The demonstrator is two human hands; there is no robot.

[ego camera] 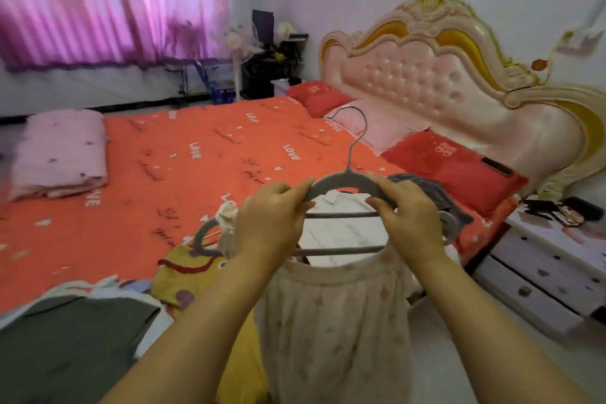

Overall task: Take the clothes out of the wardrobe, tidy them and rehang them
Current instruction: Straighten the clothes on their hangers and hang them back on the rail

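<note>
As the head view shows, the left hand point(269, 220) and right hand point(410, 216) each grip a shoulder of the grey hanger point(344, 181), near, above the bed point(164, 157). The cream garment point(328, 321) hanging from it looks light and limp; the hanger's stiff shoulders seem the surest hold.

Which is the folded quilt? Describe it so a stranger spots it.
Find the bed's orange LOVE sheet. At its left edge, opposite the headboard, lies the folded quilt. It alone is a pale pink stack with dark hearts.
</note>
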